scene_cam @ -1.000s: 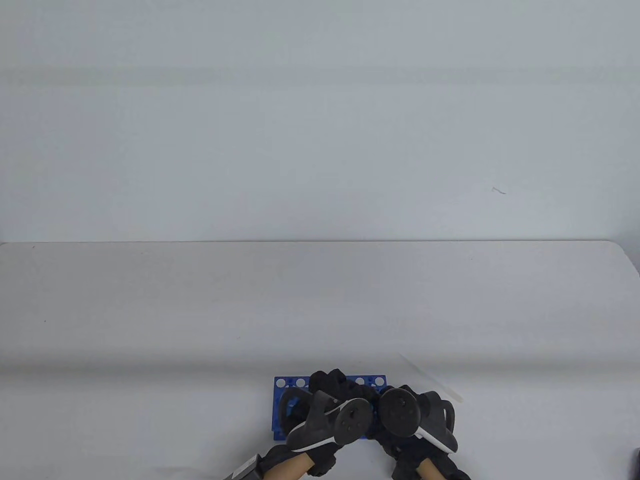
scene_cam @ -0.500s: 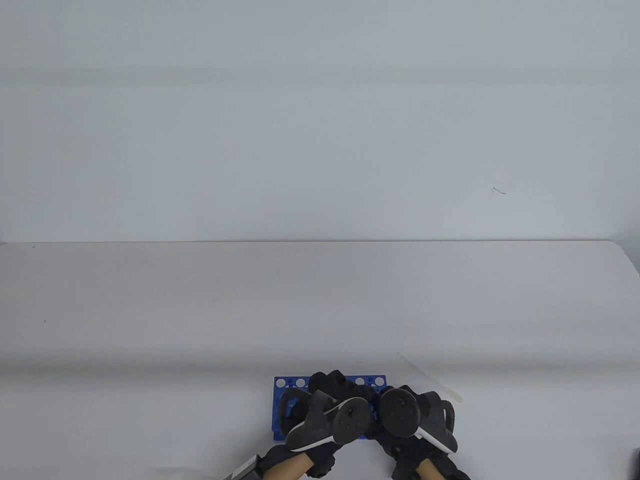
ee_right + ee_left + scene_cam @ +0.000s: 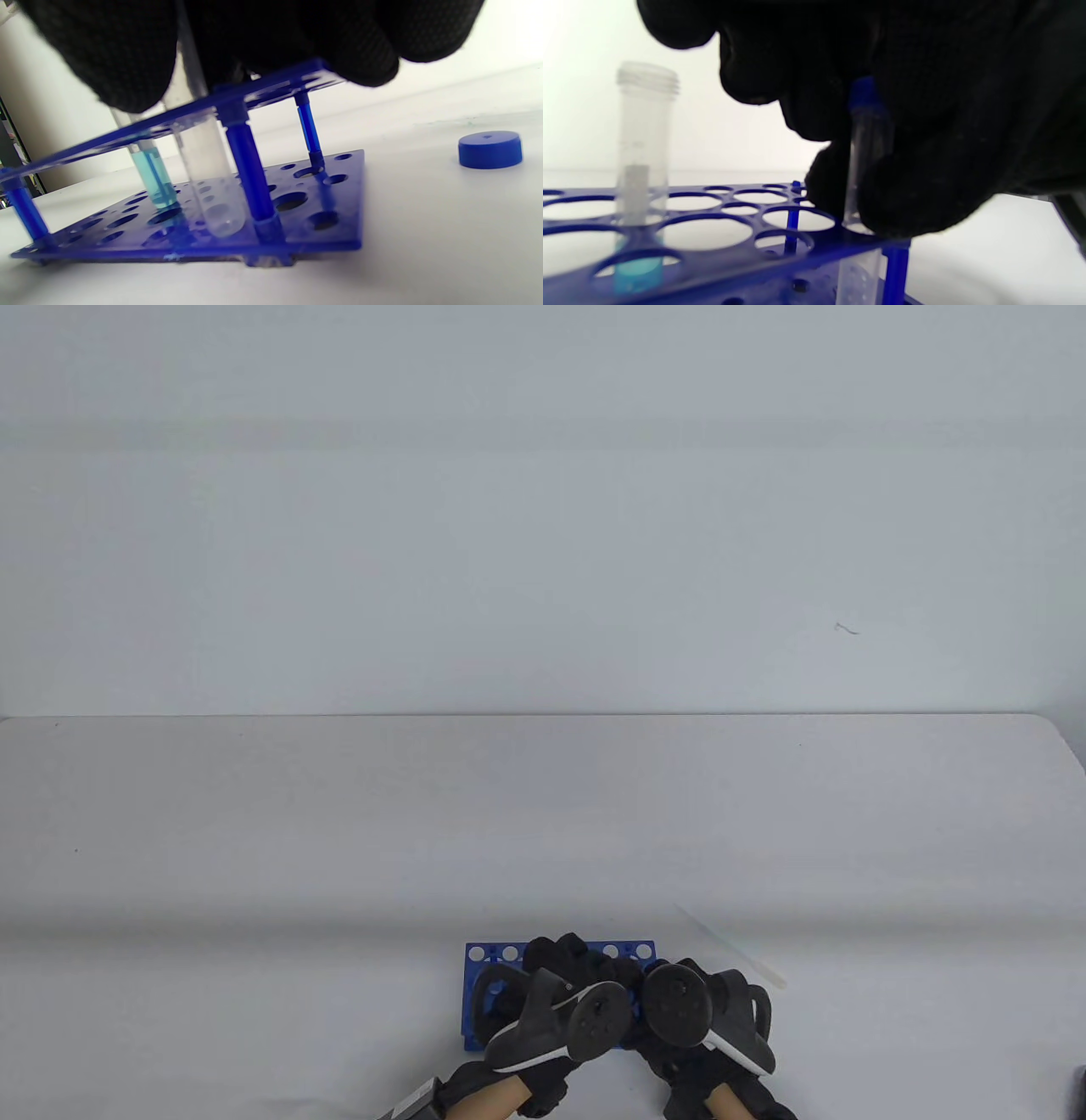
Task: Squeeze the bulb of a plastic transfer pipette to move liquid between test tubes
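A blue test tube rack stands at the table's near edge, mostly hidden under both hands. My left hand grips a clear, empty-looking tube with a blue cap that stands in the rack; its fingers wrap the tube body. My right hand sits over the rack's right end, fingers curled on the rack top and hiding the tube tops. An uncapped tube of blue liquid stands in the rack beside the empty tube. The clear pipette lies on the table right of the rack, untouched.
A loose blue cap lies on the table to the right of the rack. The rack has several unfilled holes. The white table stretches back to a plain wall.
The tracker on my left hand has tilted very slightly. Both hands stay over the rack and the pipette has not moved.
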{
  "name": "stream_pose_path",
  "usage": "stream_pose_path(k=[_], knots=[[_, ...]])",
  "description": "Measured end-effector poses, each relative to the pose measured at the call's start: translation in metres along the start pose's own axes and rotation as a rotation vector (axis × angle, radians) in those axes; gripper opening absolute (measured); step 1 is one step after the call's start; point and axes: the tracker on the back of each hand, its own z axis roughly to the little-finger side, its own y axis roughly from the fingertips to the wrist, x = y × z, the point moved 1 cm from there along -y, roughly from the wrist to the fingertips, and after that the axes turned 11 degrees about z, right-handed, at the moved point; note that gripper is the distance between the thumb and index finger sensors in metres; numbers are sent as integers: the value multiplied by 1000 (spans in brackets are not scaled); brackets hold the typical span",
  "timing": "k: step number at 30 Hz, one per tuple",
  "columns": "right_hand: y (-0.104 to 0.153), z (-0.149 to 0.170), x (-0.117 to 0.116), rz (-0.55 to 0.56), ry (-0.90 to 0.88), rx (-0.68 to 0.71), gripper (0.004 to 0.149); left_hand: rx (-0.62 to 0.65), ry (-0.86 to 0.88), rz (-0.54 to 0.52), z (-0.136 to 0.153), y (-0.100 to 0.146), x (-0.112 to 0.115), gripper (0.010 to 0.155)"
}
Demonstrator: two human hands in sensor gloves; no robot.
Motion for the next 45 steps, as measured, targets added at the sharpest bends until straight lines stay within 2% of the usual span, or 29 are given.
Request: stream_pose_path(k=[8, 12, 15, 17, 21, 25, 29, 32, 36, 39, 41, 43, 45], knots=[[0, 0, 0, 4, 3, -2, 49, -61, -28, -115, 2, 2, 7, 60], [0, 0, 0, 9, 5, -4, 49, -78, 4, -113, 6, 2, 8, 61], [0, 0, 0, 8, 3, -3, 49, -41, 4, -82, 6, 2, 6, 63], [0, -1, 0, 9, 6, -1, 49, -13, 21, -30, 6, 2, 4, 73], [1, 0, 0, 8, 3, -2, 49, 20, 31, 3, 1, 2, 0, 62], [1, 0, -1, 9, 4, -3, 49, 1, -45, -54, -3, 3, 1, 58], [1, 0, -1, 11, 5, -4, 49, -46, -40, -114, -1, 4, 4, 59], [1, 0, -1, 10, 4, -4, 49, -56, 31, -118, 6, 5, -2, 59], [1, 0, -1, 9, 3, -4, 49, -108, 221, -148, 30, 13, -32, 58], [1, 0, -1, 8, 3, -3, 49, -197, 252, -221, 64, 25, -58, 57], [1, 0, -1, 7, 2, -3, 49, -268, 264, -253, 89, 35, -68, 57], [0, 0, 0, 5, 1, -3, 49, -352, 303, -267, 118, 45, -70, 57], [0, 0, -1, 5, 2, -3, 49, -426, 340, -253, 147, 54, -60, 57]])
